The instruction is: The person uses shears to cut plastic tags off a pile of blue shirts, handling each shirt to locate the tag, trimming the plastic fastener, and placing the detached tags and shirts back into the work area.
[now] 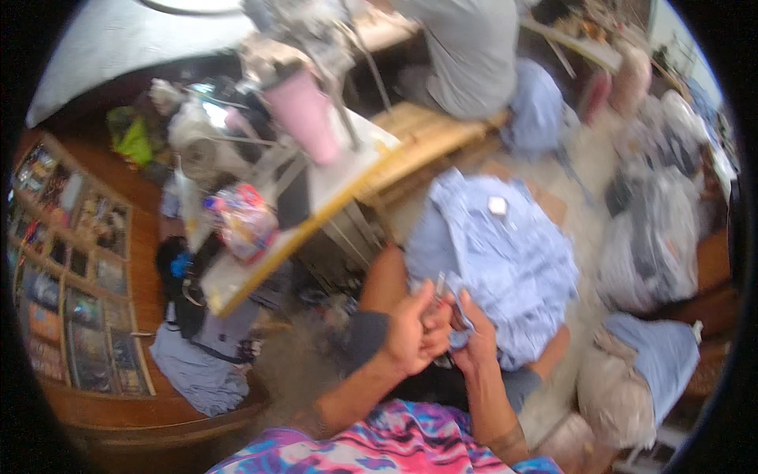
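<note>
Swirls of pink, blue and purple fill the person's shirt [387,438] at the bottom, and beyond it both hands are busy! Left hand [414,332] curled tight, seemingly round a slim shiny piece [440,283], too blurred to name; right hand [476,336] pinching a bit of light-blue cloth. And there's the light-blue garment [513,272], heaped just beyond those hands over the lap, a small white square [497,205] on top. How far along? Mid-job, by the look of it: one bit is up between the fingers, the rest lies rumpled and unfolded, and which parts are finished doesn't show. Off left, the surface [225,291] carries a colourful plastic bag [243,223].
</note>
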A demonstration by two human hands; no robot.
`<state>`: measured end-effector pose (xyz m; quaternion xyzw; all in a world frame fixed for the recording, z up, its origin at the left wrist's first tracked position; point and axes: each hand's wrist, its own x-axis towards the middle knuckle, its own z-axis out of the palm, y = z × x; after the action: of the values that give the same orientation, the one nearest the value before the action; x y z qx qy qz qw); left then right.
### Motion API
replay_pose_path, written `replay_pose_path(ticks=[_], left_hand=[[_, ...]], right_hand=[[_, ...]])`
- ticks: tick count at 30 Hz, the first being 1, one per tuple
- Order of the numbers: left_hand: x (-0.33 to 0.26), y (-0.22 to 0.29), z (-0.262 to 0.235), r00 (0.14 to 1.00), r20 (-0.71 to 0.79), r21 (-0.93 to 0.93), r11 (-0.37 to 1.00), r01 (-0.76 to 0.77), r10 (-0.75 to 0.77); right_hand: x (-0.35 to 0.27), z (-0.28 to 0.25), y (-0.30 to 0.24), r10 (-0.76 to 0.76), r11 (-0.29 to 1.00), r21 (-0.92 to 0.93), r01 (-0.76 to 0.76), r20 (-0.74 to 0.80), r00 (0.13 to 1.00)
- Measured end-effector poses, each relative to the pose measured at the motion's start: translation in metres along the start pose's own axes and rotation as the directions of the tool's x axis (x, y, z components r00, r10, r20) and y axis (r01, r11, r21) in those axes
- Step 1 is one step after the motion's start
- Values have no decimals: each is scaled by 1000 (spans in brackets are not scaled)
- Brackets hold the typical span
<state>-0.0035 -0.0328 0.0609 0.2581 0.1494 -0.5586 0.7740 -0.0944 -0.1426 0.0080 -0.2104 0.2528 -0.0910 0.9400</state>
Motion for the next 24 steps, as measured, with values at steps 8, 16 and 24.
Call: replay_pose_path(ticks=[8, 16, 24], left_hand=[[-8, -21, 7, 980, 151, 150, 977, -151, 128], [-18, -20, -1, 969, 157, 425, 872, -242, 193], [-19, -14, -9, 987, 90, 343, 926, -158, 135]], right_hand=[[-18, 4, -5, -62, 998, -13, 61, -85, 994], [-24, -20, 19, -94, 995, -22, 93, -78, 993], [-20, 11, 13, -72, 996, -67, 58, -232, 970]])
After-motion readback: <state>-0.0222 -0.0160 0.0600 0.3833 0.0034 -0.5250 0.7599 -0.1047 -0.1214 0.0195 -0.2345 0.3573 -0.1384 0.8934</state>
